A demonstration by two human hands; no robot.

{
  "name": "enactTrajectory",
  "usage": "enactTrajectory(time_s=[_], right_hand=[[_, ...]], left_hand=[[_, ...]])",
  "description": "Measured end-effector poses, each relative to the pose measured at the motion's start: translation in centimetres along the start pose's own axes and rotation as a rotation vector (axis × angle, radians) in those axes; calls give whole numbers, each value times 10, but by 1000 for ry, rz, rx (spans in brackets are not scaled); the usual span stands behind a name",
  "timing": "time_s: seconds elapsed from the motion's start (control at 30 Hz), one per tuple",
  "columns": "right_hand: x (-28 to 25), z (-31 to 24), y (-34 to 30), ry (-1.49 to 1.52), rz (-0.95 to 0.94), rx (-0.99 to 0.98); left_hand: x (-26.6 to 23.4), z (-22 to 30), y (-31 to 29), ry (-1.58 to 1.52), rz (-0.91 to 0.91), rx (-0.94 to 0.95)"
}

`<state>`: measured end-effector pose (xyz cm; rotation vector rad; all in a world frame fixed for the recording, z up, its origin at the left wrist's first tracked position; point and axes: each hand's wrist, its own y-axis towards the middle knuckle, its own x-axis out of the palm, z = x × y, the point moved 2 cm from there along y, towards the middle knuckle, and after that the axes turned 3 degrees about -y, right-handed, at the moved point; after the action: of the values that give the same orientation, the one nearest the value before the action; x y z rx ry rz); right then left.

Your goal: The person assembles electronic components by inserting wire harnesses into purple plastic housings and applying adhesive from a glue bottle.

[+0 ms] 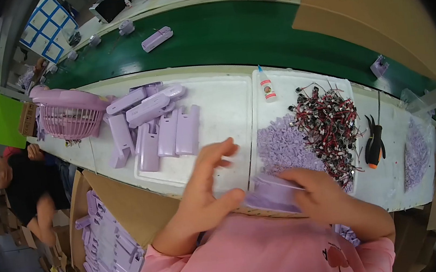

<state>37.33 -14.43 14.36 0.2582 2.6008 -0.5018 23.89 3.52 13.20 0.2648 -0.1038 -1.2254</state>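
Close to my body, my right hand (320,191) grips a light purple plastic housing (271,193), smeared by motion. My left hand (205,189) is just left of it, fingers apart and nothing in them. Beyond the left hand, several purple housings (155,135) lie stacked on a white foam tray (220,108). A second tray, right of that, bears a heap of small purple plastic pieces (287,144) and a tangle of small parts with red and black wires (328,122). A white glue bottle (267,87) with a blue tip lies at its far side.
Black-and-orange pliers (374,144) and a bag of small purple pieces (416,158) are at the right. A purple basket (71,116) sits at the left. Behind runs a green conveyor (205,34) carrying a purple housing (157,39). Boxed housings (107,253) stand lower left, near another person (34,191).
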Motion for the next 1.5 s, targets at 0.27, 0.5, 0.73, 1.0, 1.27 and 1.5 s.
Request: enactTrajectory(time_s=[0.27, 0.5, 0.73, 1.0, 1.27, 1.5], right_hand=[[-15, 181, -195, 155, -271, 552], [63, 345, -336, -594, -448, 1176], [13, 150, -166, -222, -385, 317], [-10, 28, -23, -126, -33, -139], [23, -13, 28, 408, -71, -128], [22, -14, 28, 367, -46, -103]], left_hand=[[-55, -47, 24, 1169, 322, -201], [-51, -63, 46, 1311, 253, -49], [-33, -50, 36, 435, 309, -209], [-11, -10, 13, -316, 268, -184], [0, -20, -4, -868, 281, -299], [4, -12, -7, -759, 252, -234]])
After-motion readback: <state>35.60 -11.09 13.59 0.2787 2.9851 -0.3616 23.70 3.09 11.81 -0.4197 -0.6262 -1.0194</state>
